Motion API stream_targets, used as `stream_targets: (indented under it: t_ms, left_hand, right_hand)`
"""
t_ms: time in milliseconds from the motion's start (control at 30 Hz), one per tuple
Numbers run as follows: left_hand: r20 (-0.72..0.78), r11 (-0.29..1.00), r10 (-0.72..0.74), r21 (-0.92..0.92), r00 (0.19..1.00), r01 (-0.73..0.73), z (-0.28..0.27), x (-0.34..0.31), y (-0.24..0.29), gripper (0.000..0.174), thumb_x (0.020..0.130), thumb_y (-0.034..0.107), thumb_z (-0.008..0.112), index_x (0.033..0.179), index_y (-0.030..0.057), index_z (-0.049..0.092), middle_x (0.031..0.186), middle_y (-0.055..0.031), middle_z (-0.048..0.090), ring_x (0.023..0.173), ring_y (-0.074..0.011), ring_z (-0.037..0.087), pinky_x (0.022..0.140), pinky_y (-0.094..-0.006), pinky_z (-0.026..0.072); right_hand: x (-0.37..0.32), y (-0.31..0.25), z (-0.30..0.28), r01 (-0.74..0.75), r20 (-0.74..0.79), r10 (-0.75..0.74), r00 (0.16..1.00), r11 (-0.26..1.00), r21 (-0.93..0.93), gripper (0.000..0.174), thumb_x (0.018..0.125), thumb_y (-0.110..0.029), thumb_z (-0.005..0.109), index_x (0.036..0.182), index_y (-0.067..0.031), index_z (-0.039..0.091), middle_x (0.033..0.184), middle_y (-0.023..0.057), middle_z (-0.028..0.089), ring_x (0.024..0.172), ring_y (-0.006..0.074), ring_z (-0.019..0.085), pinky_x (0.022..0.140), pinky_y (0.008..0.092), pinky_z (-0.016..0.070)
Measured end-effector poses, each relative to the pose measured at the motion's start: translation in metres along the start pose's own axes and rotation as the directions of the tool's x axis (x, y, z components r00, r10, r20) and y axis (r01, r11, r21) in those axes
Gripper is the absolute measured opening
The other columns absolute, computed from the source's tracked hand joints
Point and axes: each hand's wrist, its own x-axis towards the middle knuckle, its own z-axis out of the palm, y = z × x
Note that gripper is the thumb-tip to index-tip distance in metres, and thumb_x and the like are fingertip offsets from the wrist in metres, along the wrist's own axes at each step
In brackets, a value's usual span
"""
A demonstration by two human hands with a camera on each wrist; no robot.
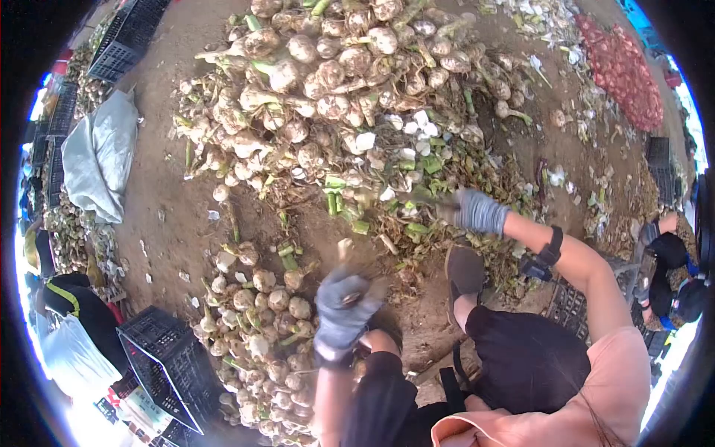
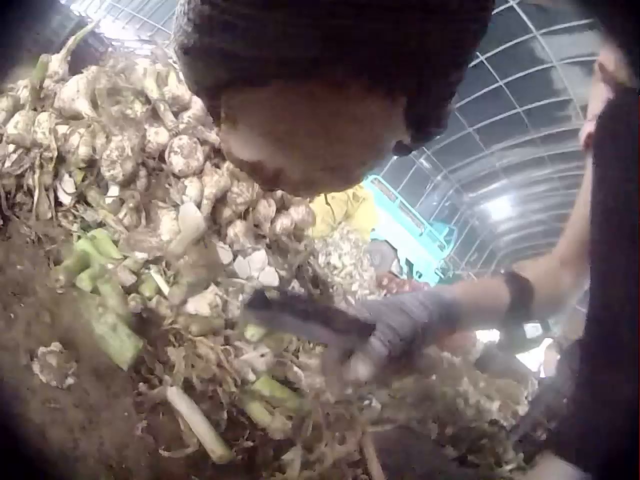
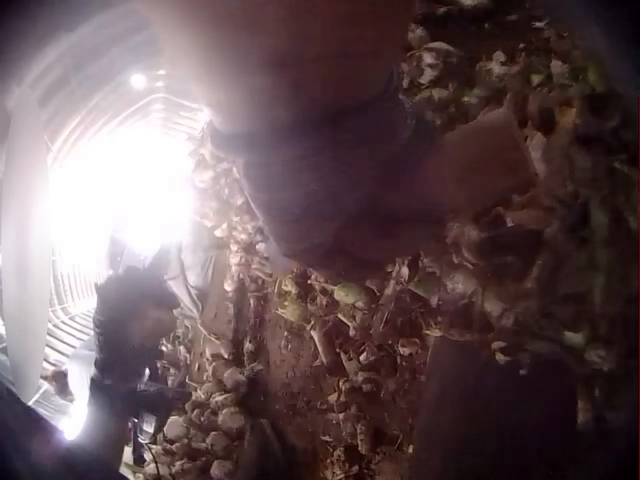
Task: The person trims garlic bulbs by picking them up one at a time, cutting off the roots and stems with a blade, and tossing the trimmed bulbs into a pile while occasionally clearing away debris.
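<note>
My left hand (image 1: 344,309), in a grey glove, is blurred above a pile of trimmed garlic bulbs (image 1: 261,343). A pale, knobby piece (image 1: 345,249) shows just beyond its fingers; I cannot tell whether the hand holds it. In the left wrist view, the left glove (image 2: 330,50) fills the top, dark. My right hand (image 1: 480,212), also gloved, grips a knife whose dark, wide blade (image 2: 305,318) points left over cut green stalks (image 1: 428,164) and leaf scraps. Ahead of both hands rises a large heap of garlic with stems (image 1: 335,74).
Black crates stand at the left, one nearby (image 1: 160,365) and another farther off (image 1: 126,41). A pale sheet (image 1: 100,156) lies on the dirt floor. A red net sack (image 1: 622,74) is at the far right. Another person (image 1: 674,276) works at the right edge. My shoe (image 1: 465,272) is beside the scraps.
</note>
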Motion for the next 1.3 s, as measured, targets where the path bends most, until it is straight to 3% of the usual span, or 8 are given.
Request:
stream_targets:
  t_ms: [100, 167, 233, 300, 467, 767, 933, 1300]
  left_hand:
    - [-0.156, 0.908, 0.079, 0.419, 0.984, -0.007, -0.037, -0.048, 0.013, 0.018, 0.070, 0.008, 0.075, 0.079, 0.0067, 0.060, 0.090, -0.0106, 0.061, 0.076, -0.0216, 0.059, 0.069, -0.0283, 0.0478]
    - [-0.107, 0.696, 0.122, 0.718, 0.987, -0.008, -0.068, -0.072, 0.045, 0.017, 0.070, 0.006, 0.074, 0.086, 0.0065, 0.068, 0.083, -0.0084, 0.061, 0.073, -0.0251, 0.061, 0.065, -0.0308, 0.0490]
    - [-0.431, 0.376, -0.649, 0.535, 0.627, 0.757, -0.102, -0.115, 0.061, 0.027, 0.074, 0.006, 0.071, 0.101, 0.0053, 0.064, 0.097, -0.0099, 0.062, 0.077, -0.0268, 0.062, 0.071, -0.0326, 0.0518]
    - [-0.503, 0.000, -0.614, 0.770, 0.608, 0.637, -0.129, -0.171, 0.067, 0.057, 0.078, 0.041, 0.067, 0.121, 0.0059, 0.053, 0.123, -0.0155, 0.053, 0.107, -0.0274, 0.054, 0.092, -0.0342, 0.0424]
    - [-0.617, 0.448, -0.548, 0.354, 0.565, 0.821, -0.115, -0.155, 0.061, 0.057, 0.077, 0.019, 0.071, 0.126, 0.0036, 0.047, 0.124, -0.0156, 0.052, 0.092, -0.0229, 0.059, 0.081, -0.0298, 0.0481]
    - [-0.301, 0.856, -0.121, -0.514, 0.946, -0.054, -0.011, 0.021, 0.051, 0.079, 0.070, -0.013, 0.066, 0.138, 0.0052, 0.030, 0.132, -0.0138, 0.045, 0.120, -0.0191, 0.043, 0.100, -0.0336, 0.0382]
    - [-0.138, 0.840, -0.109, -0.543, 0.984, 0.017, 0.028, 0.058, -0.008, 0.065, 0.072, -0.008, 0.067, 0.128, 0.0042, 0.038, 0.115, -0.0102, 0.055, 0.098, -0.0182, 0.056, 0.085, -0.0327, 0.0486]
    - [0.096, 0.831, -0.042, 0.557, 0.995, -0.019, 0.017, 0.014, -0.080, 0.032, 0.089, 0.021, 0.053, 0.119, 0.0113, 0.049, 0.106, -0.0073, 0.060, 0.099, -0.0175, 0.056, 0.088, -0.0372, 0.0419]
  right_hand:
    - [0.008, -0.049, -0.049, 0.140, -0.450, -0.047, 0.892, 0.975, 0.175, 0.041, 0.082, -0.032, 0.060, 0.114, -0.0056, 0.057, 0.085, 0.0113, 0.063, 0.075, 0.0203, 0.061, 0.068, 0.0315, 0.0504]
    - [0.042, -0.063, -0.068, 0.454, -0.801, -0.364, 0.475, 0.881, -0.132, 0.046, 0.085, -0.038, 0.058, 0.116, -0.0047, 0.053, 0.076, 0.0067, 0.058, 0.055, 0.0141, 0.050, 0.051, 0.0284, 0.0472]
    - [0.048, -0.102, -0.094, 0.455, -0.826, -0.357, 0.436, 0.879, -0.140, 0.048, 0.084, -0.039, 0.059, 0.122, -0.0104, 0.051, 0.103, 0.0160, 0.061, 0.061, 0.0170, 0.057, 0.054, 0.0266, 0.0516]
    - [0.054, -0.141, -0.118, 0.286, -0.778, -0.316, 0.543, 0.941, -0.183, 0.052, 0.086, -0.038, 0.057, 0.129, -0.0111, 0.045, 0.112, 0.0175, 0.056, 0.061, 0.0186, 0.057, 0.054, 0.0251, 0.0538]
    - [0.107, -0.160, -0.128, 0.226, -0.729, -0.431, 0.532, 0.902, -0.368, 0.053, 0.080, -0.030, 0.065, 0.128, -0.0144, 0.047, 0.107, 0.0098, 0.053, 0.081, 0.0168, 0.058, 0.067, 0.0281, 0.0536]
    - [0.019, -0.151, -0.062, 0.867, -0.822, -0.350, 0.450, 0.393, 0.307, 0.037, 0.076, -0.018, 0.071, 0.105, -0.0125, 0.048, 0.104, 0.0083, 0.053, 0.093, 0.0192, 0.058, 0.070, 0.0374, 0.0587]
    - [-0.007, -0.133, 0.010, 0.664, -0.564, -0.373, 0.737, 0.554, 0.502, 0.050, 0.074, -0.037, 0.073, 0.109, -0.0048, 0.057, 0.101, 0.0113, 0.063, 0.090, 0.0270, 0.059, 0.076, 0.0345, 0.0465]
    - [-0.024, -0.115, 0.017, 0.545, -0.396, -0.742, 0.542, 0.668, -0.506, 0.018, 0.078, -0.011, 0.054, 0.094, -0.0020, 0.056, 0.059, 0.0104, 0.056, 0.052, 0.0250, 0.059, 0.044, 0.0373, 0.0455]
